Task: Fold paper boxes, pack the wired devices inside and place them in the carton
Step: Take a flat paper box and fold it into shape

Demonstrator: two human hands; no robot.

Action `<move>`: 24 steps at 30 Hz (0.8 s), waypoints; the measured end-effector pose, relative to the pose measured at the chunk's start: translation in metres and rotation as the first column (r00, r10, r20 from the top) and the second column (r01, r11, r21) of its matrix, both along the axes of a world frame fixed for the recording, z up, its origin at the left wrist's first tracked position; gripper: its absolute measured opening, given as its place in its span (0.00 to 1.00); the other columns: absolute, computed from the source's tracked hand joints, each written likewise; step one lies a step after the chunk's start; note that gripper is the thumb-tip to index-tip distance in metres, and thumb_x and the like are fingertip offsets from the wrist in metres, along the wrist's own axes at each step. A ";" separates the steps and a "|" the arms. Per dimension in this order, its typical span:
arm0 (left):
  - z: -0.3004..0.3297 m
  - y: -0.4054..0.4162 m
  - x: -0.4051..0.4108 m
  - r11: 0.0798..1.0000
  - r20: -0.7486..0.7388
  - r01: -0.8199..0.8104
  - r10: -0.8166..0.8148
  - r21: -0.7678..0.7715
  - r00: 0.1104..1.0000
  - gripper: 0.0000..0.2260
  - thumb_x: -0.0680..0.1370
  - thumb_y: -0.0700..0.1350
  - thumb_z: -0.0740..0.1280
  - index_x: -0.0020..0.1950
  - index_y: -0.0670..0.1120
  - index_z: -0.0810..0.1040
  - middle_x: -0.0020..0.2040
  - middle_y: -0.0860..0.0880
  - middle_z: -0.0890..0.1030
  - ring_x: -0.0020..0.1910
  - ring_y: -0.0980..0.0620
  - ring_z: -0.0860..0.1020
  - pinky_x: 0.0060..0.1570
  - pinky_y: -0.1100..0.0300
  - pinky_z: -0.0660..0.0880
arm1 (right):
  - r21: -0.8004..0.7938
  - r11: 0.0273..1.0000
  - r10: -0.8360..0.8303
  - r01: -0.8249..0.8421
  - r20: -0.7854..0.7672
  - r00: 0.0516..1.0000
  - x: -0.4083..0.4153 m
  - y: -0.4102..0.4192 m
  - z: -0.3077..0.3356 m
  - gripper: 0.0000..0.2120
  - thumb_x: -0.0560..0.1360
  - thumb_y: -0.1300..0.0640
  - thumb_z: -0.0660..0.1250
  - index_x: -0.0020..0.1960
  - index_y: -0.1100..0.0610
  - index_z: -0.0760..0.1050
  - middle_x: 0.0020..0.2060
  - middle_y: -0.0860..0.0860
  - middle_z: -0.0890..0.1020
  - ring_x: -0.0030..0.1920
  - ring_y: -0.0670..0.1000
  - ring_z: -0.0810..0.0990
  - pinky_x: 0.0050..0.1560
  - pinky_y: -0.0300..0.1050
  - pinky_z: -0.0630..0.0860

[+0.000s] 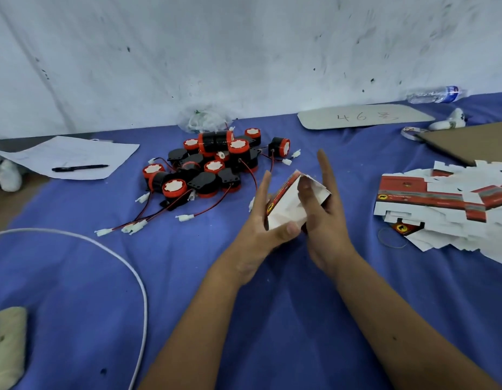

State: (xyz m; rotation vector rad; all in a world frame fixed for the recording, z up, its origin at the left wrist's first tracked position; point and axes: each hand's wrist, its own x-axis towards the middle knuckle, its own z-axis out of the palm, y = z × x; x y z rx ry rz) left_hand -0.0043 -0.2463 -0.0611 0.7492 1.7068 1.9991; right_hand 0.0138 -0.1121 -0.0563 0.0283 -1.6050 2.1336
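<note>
Folding: person holds a half-formed paper box between both hands, above the blue-covered counter
Left hand: thumb curled onto the box's white near face, fingers straight along its left side, clamped on the box
Right hand: thumb pressed into the box's open top flap, fingers straight and together, pointing up along the right side
Wired devices: black-and-red round units in a pile, just beyond the hands, red-black leads with white plugs trailing toward the near left
Flat box blanks: loose stack at right, red-and-white print up
Carton: brown flap, far right, behind the blanks
Other: paper sheet with black pen on it far left; white cable curving near left; cardboard piece with handwriting and water bottle at back right
</note>
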 end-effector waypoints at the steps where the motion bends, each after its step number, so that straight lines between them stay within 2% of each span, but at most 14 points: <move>1: 0.000 -0.001 -0.001 0.999 0.016 0.037 -0.038 0.039 0.999 0.60 0.58 0.65 0.84 0.82 0.65 0.52 0.74 0.59 0.74 0.73 0.49 0.74 0.68 0.51 0.75 | -0.015 1.000 0.023 -0.022 0.009 1.000 0.000 -0.002 0.000 0.24 0.80 0.47 0.67 0.73 0.33 0.66 0.63 0.51 0.82 0.60 0.58 0.83 0.59 0.64 0.80; 3: 0.003 -0.006 -0.004 0.994 0.051 0.057 -0.062 0.096 0.997 0.60 0.58 0.60 0.85 0.82 0.62 0.55 0.74 0.56 0.75 0.72 0.48 0.75 0.62 0.56 0.77 | -0.058 0.996 0.071 -0.069 0.037 0.997 0.000 -0.005 -0.002 0.22 0.78 0.45 0.68 0.72 0.36 0.70 0.63 0.49 0.82 0.61 0.56 0.83 0.61 0.63 0.79; 5: 0.004 -0.009 -0.007 0.997 0.024 0.016 -0.018 0.075 1.000 0.56 0.59 0.57 0.86 0.81 0.57 0.61 0.74 0.52 0.75 0.72 0.48 0.75 0.64 0.55 0.76 | -0.043 0.997 0.072 -0.069 0.076 0.994 0.000 -0.007 -0.004 0.22 0.79 0.49 0.68 0.72 0.40 0.72 0.66 0.50 0.79 0.63 0.51 0.81 0.64 0.58 0.78; 7: 0.002 -0.008 -0.009 0.993 -0.042 -0.108 0.110 0.050 0.993 0.44 0.64 0.53 0.83 0.77 0.53 0.70 0.70 0.51 0.79 0.70 0.47 0.77 0.63 0.53 0.77 | 0.219 0.976 0.001 -0.019 0.081 0.997 0.004 -0.007 -0.003 0.23 0.81 0.56 0.67 0.74 0.42 0.69 0.75 0.49 0.68 0.68 0.39 0.74 0.67 0.41 0.75; 8: 0.001 -0.007 -0.011 0.980 -0.042 -0.191 0.194 0.063 0.980 0.37 0.66 0.52 0.81 0.73 0.52 0.74 0.67 0.50 0.81 0.68 0.47 0.79 0.61 0.53 0.78 | 0.402 0.916 -0.015 -0.015 0.070 0.997 0.005 -0.005 -0.003 0.26 0.82 0.59 0.66 0.75 0.42 0.66 0.78 0.47 0.60 0.71 0.35 0.67 0.66 0.33 0.71; 9: 0.000 -0.008 -0.013 0.958 -0.014 -0.274 0.276 0.087 0.961 0.32 0.67 0.54 0.79 0.70 0.51 0.77 0.64 0.50 0.83 0.65 0.48 0.81 0.58 0.54 0.79 | 0.552 0.833 0.008 -0.034 0.050 0.999 0.007 -0.003 -0.003 0.27 0.82 0.58 0.66 0.76 0.41 0.64 0.79 0.45 0.54 0.76 0.36 0.59 0.69 0.31 0.67; 11: -0.002 -0.013 -0.019 0.899 0.024 -0.423 0.424 0.116 0.906 0.29 0.67 0.58 0.77 0.66 0.50 0.79 0.61 0.50 0.84 0.61 0.50 0.83 0.54 0.57 0.80 | 0.683 0.716 0.152 -0.145 0.050 0.987 0.009 -0.001 -0.003 0.29 0.81 0.53 0.67 0.78 0.40 0.62 0.80 0.41 0.53 0.80 0.41 0.50 0.76 0.43 0.61; 13: -0.003 -0.022 -0.025 0.846 -0.062 -0.531 0.534 0.057 0.843 0.29 0.67 0.62 0.76 0.63 0.50 0.81 0.59 0.51 0.84 0.59 0.51 0.82 0.54 0.57 0.80 | 0.628 0.729 0.280 -0.271 0.088 0.956 0.012 -0.003 -0.001 0.27 0.80 0.45 0.64 0.78 0.42 0.63 0.77 0.39 0.62 0.80 0.43 0.54 0.77 0.50 0.63; 16: -0.006 -0.030 -0.028 0.828 -0.268 -0.556 0.521 -0.075 0.811 0.24 0.69 0.58 0.76 0.61 0.49 0.81 0.56 0.54 0.84 0.55 0.58 0.82 0.48 0.67 0.78 | 0.543 0.819 0.189 -0.185 0.048 0.981 0.010 -0.005 0.001 0.19 0.81 0.43 0.62 0.70 0.47 0.74 0.66 0.44 0.77 0.71 0.49 0.72 0.68 0.50 0.72; 18: -0.006 -0.031 -0.028 0.851 -0.329 -0.510 0.450 -0.123 0.830 0.21 0.70 0.54 0.75 0.61 0.49 0.81 0.56 0.54 0.84 0.53 0.60 0.82 0.48 0.68 0.77 | 0.547 0.825 0.133 -0.139 0.051 0.990 0.008 -0.002 0.000 0.13 0.81 0.48 0.67 0.65 0.47 0.77 0.62 0.46 0.79 0.67 0.48 0.75 0.57 0.45 0.77; 19: -0.005 -0.032 -0.028 0.866 -0.356 -0.482 0.412 -0.134 0.839 0.19 0.70 0.52 0.75 0.60 0.50 0.81 0.55 0.55 0.84 0.53 0.60 0.82 0.48 0.68 0.77 | 0.546 0.824 0.138 -0.147 0.058 0.989 0.007 0.001 -0.001 0.13 0.80 0.51 0.69 0.64 0.47 0.77 0.62 0.46 0.78 0.67 0.47 0.75 0.54 0.43 0.77; 22: 0.002 -0.038 -0.028 0.899 -0.435 -0.394 0.282 -0.190 0.855 0.17 0.70 0.50 0.75 0.59 0.55 0.79 0.55 0.56 0.83 0.53 0.62 0.81 0.49 0.70 0.75 | 0.545 0.813 0.203 -0.204 0.064 0.977 0.005 0.006 -0.004 0.17 0.78 0.53 0.72 0.67 0.44 0.77 0.66 0.45 0.75 0.70 0.47 0.72 0.56 0.46 0.81; 24: 0.005 -0.044 -0.028 0.910 -0.449 -0.349 0.222 -0.223 0.866 0.21 0.70 0.50 0.77 0.61 0.53 0.78 0.55 0.56 0.83 0.53 0.62 0.80 0.50 0.69 0.75 | 0.527 0.817 0.230 -0.235 0.075 0.970 0.005 0.005 -0.006 0.18 0.77 0.51 0.73 0.66 0.41 0.78 0.68 0.44 0.72 0.73 0.47 0.70 0.58 0.49 0.81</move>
